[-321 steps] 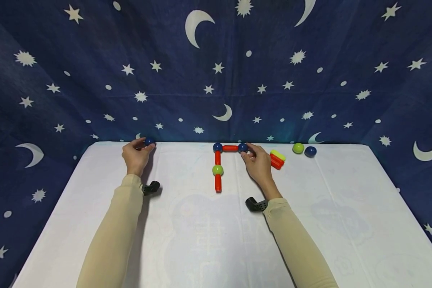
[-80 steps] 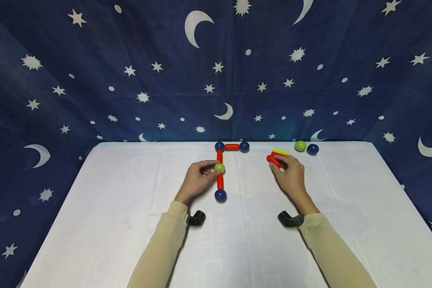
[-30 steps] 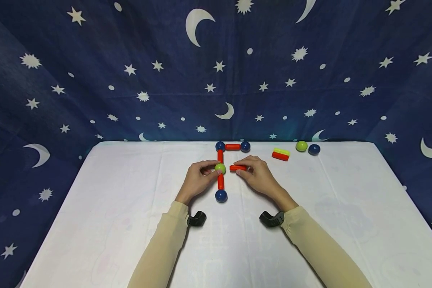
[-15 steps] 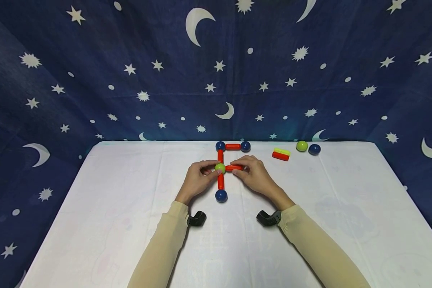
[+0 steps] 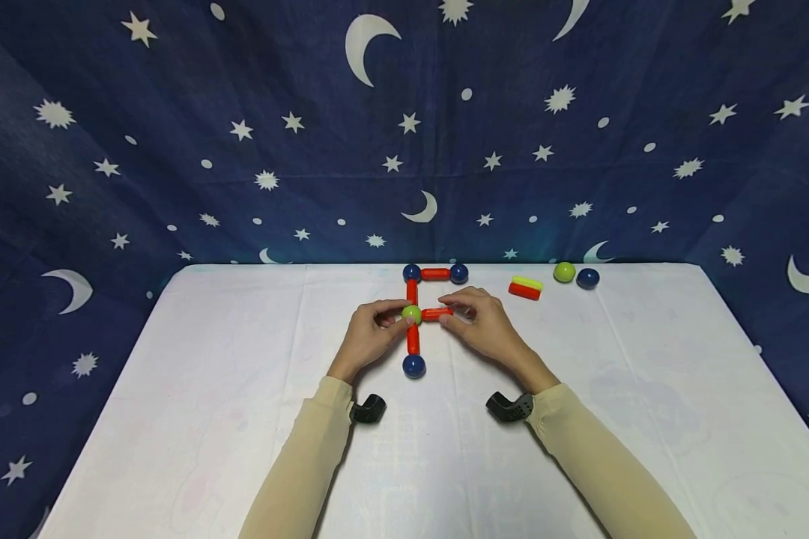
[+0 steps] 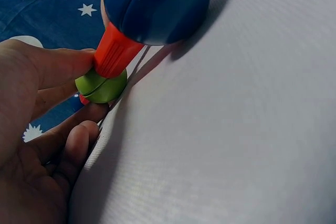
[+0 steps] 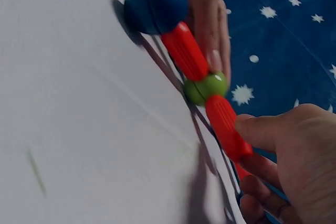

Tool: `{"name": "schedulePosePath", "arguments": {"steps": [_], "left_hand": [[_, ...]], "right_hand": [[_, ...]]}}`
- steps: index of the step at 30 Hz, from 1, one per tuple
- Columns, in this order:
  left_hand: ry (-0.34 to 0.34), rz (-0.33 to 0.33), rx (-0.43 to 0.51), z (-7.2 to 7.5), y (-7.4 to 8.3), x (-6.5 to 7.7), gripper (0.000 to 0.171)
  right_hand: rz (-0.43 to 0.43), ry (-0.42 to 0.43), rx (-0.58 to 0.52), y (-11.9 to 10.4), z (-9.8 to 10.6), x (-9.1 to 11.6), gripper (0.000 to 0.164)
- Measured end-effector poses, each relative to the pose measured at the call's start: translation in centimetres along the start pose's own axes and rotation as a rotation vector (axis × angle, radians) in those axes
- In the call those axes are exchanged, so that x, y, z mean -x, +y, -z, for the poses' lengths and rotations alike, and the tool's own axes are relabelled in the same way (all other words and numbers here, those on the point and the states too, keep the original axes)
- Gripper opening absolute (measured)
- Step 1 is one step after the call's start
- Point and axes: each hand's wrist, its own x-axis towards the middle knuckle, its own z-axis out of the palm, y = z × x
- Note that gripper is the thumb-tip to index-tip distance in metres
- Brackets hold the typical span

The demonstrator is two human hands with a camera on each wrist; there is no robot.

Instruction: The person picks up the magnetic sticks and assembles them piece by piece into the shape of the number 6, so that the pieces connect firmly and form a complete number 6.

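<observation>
My left hand (image 5: 371, 337) pinches a lime-green ball (image 5: 412, 314) between thumb and fingers. Red magnetic rods join this ball: the upper rod (image 5: 412, 292), the lower rod (image 5: 413, 340) and the right rod (image 5: 435, 314). A blue ball (image 5: 414, 366) ends the lower rod. At the top, a blue corner ball (image 5: 412, 273), a red rod (image 5: 435, 274) and another blue ball (image 5: 458, 273) form a horizontal bar. My right hand (image 5: 485, 329) is at the right rod's free end, fingers parted around it; in the right wrist view the thumb (image 7: 260, 129) lies against or just beside the rod.
Right of the figure, a yellow rod (image 5: 527, 282) and a red rod (image 5: 523, 292) lie side by side. Farther right sit a loose green ball (image 5: 564, 272) and a blue ball (image 5: 588, 278). A star-patterned cloth (image 5: 404, 150) hangs behind the white table (image 5: 209, 419).
My right hand took a red rod from the pile, brought it left and joined it to the green ball; its fingers have since parted slightly. Earlier, a blue ball was added at the bottom.
</observation>
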Motion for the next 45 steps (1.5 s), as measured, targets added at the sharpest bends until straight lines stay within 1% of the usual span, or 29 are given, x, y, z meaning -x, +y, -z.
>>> {"name": "schedulePosePath", "arguments": {"steps": [7,10,13,16,20,28,34,40,45], "left_hand": [[-0.004,0.018,-0.005,0.0,0.0,0.0,0.028],[-0.004,0.015,-0.003,0.0,0.0,0.0,0.028],[-0.003,0.012,0.001,0.0,-0.1,0.0,0.028],[-0.002,0.015,0.003,0.0,-0.1,0.0,0.028],[-0.003,0.021,0.007,0.0,0.0,0.1,0.028],[-0.003,0.011,-0.006,0.0,-0.1,0.0,0.028],[-0.003,0.001,-0.010,0.0,-0.1,-0.1,0.028],[0.000,-0.008,-0.010,0.0,-0.1,-0.1,0.028],[-0.003,0.003,-0.009,0.0,-0.2,-0.1,0.028]], "right_hand": [[-0.015,0.110,-0.015,1.6,2.2,0.9,0.028],[-0.008,0.188,-0.005,2.8,3.3,1.5,0.029],[-0.005,0.284,0.006,3.9,4.3,2.1,0.030],[-0.017,0.375,0.007,4.9,5.1,2.7,0.032],[-0.052,0.448,-0.003,5.8,5.6,3.1,0.033],[-0.103,0.473,0.030,6.6,5.4,3.2,0.032],[-0.144,0.446,0.062,6.9,5.3,3.3,0.033],[-0.160,0.446,0.090,6.9,5.2,3.3,0.034],[-0.154,0.466,0.096,6.8,5.2,3.2,0.033]]}}
